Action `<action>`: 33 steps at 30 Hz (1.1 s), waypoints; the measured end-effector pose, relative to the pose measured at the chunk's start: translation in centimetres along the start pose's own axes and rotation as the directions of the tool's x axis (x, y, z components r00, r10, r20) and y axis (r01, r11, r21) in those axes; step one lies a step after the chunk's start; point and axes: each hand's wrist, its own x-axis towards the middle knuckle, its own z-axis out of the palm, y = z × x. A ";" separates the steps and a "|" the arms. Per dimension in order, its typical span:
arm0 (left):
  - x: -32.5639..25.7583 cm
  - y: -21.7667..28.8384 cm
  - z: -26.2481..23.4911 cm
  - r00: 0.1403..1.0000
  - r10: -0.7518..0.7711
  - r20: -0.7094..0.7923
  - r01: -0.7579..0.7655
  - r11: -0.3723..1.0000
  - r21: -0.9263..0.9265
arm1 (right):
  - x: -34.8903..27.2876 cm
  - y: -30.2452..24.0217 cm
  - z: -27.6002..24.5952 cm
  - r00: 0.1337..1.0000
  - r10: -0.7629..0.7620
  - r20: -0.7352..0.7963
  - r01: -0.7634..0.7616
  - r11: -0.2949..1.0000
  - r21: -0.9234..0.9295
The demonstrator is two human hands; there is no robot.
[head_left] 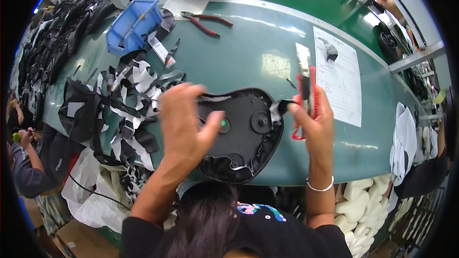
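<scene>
A black seat pad (239, 114) lies on the green table in front of me, its hard plastic underside up and black fabric gathered around the rim. My left hand (184, 124), blurred, hovers over its left edge with thumb and fingers apart, holding nothing I can see. To the right of the pad, my right hand (315, 122) is closed around a long red-and-silver hand tool (313, 98), pointed away from me. A red loop shows at the tool's lower end; its exact kind is unclear. A black-and-white fabric strip (277, 111) reaches from the pad's right edge to my right fingers.
Cut fabric strips (136, 95) are heaped on the left. Beyond them stand a blue bin (134, 26) and red-handled pliers (206, 21). A printed sheet (337, 76) lies on the right. White foam pieces (358, 200) are stacked below the table; black seat parts (57, 48) pile up far left.
</scene>
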 end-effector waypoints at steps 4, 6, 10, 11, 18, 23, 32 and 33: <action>4.0 2.6 3.8 0.861 0.331 0.387 -0.262 0.940 -0.220 | -1.3 -1.4 1.4 0.963 -0.170 0.209 0.213 0.956 -0.201; 4.1 1.8 4.6 0.829 0.347 0.438 -0.228 0.926 -0.302 | -2.1 -1.0 -1.5 0.952 -0.176 0.250 0.253 0.914 -0.317; 4.3 1.9 4.7 0.819 0.303 0.487 -0.093 0.908 -0.409 | -2.0 0.8 -4.7 0.821 -0.297 0.487 0.555 0.613 -0.562; 4.3 1.9 4.8 0.831 0.291 0.474 -0.071 0.901 -0.428 | -2.0 0.5 -4.6 0.801 -0.222 0.556 0.577 0.536 -0.617; 5.9 0.3 2.9 0.914 -0.132 0.384 0.334 -0.296 -0.895 | -9.0 0.5 -2.3 0.925 -0.206 0.319 0.380 0.532 -0.757; 5.5 1.6 3.0 0.971 0.117 0.207 0.193 0.126 -0.973 | -7.0 -1.2 -1.1 0.973 -0.071 0.219 0.224 0.513 -0.829; 9.1 -1.2 6.2 0.993 -0.096 -0.069 0.070 0.948 -0.311 | -7.9 -2.6 -0.3 0.977 -0.018 0.214 0.207 0.347 -0.915; 9.0 -1.4 6.2 0.971 -0.232 0.055 0.222 0.797 -0.562 | -7.7 -2.9 -0.4 0.970 -0.017 0.241 0.232 0.332 -0.914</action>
